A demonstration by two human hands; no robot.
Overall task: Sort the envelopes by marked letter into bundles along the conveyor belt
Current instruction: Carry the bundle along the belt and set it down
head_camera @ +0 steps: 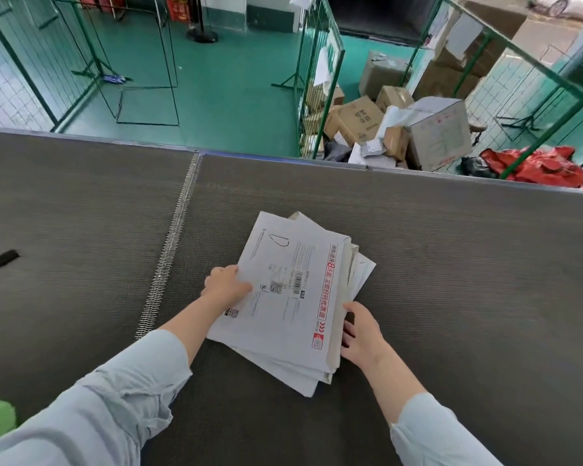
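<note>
While the pile of envelopes point(298, 376) lies in the middle of the conveyor belt point(451, 264), close to the person, the sorting looks like it is only starting. I can see one pile and no other bundles on the belt. The left grip point(228, 284) holds the left edge of the top envelope point(293, 290), with the thumb on top and the other fingers hidden. The right grip point(362, 334) is curled round the pile's right side near the bottom corner.

I think the step in hand is reading the top envelope and taking it off. It has a letter point(279, 239) drawn in black pen that looks like a D. The next move needs the left grip to lift only that one envelope while the right grip keeps the rest down. Then it should go to a spot on the belt kept for D.

The envelopes are white, flat and thin. The pile is messy, with corners poking out. The top one has a barcode, small print and a red stripe of writing along its right edge. They look slippery, so two could come up together.
</note>
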